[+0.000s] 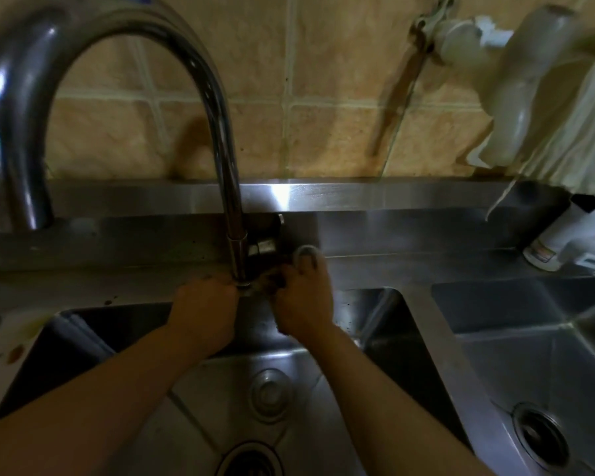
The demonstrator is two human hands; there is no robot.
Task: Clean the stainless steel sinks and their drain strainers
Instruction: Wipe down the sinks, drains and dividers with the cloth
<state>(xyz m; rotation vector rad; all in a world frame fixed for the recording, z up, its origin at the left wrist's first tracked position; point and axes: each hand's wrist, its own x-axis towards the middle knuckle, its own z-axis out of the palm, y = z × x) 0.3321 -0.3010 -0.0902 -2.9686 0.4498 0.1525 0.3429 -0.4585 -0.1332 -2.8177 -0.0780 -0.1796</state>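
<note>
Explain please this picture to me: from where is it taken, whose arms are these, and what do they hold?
The one picture comes from a camera on a person's head, looking down. Both arms are that person's. The left hand and right hand meet under the faucet spout, above the middle sink. They seem to grip something small and dark, too blurred to name. A strainer lies in this sink near its drain. Another sink is at the right.

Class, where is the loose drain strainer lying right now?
The drain strainer lies on the middle sink floor, between the forearms, just behind the open drain hole.
</note>
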